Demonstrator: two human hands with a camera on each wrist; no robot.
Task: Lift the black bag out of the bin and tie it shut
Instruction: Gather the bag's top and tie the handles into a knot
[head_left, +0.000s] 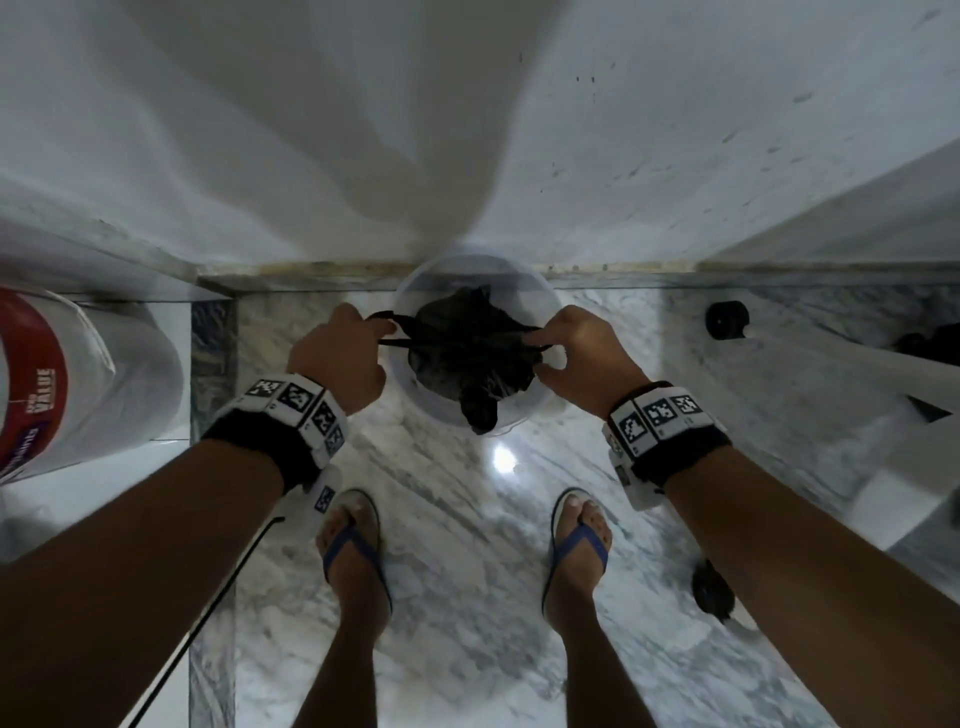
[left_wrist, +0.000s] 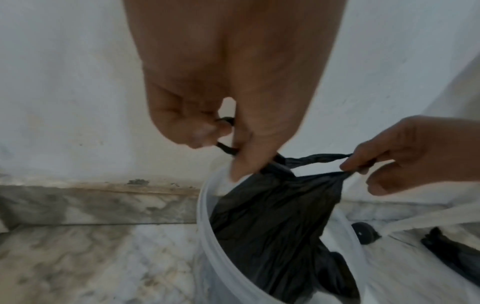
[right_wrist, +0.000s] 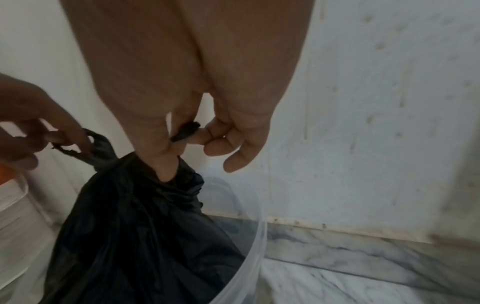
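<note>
A black plastic bag (head_left: 465, 353) (left_wrist: 272, 222) (right_wrist: 135, 226) hangs partly inside a round translucent white bin (head_left: 540, 306) (left_wrist: 205, 205) (right_wrist: 254, 246) that stands on the floor against the wall. My left hand (head_left: 337, 358) (left_wrist: 223, 131) pinches the bag's left handle loop at the bin's left rim. My right hand (head_left: 576, 353) (right_wrist: 192, 133) pinches the right handle loop at the right rim. The handles are pulled apart to either side, and the bag's mouth is gathered between them. The bag's bottom is hidden inside the bin.
White walls meet in a corner behind the bin. A large white bucket with a red label (head_left: 52, 384) stands at the left. A black doorstop (head_left: 726, 319) and a white door (head_left: 914, 291) are at the right. Dark debris (head_left: 711, 592) lies near my right foot on the marble floor.
</note>
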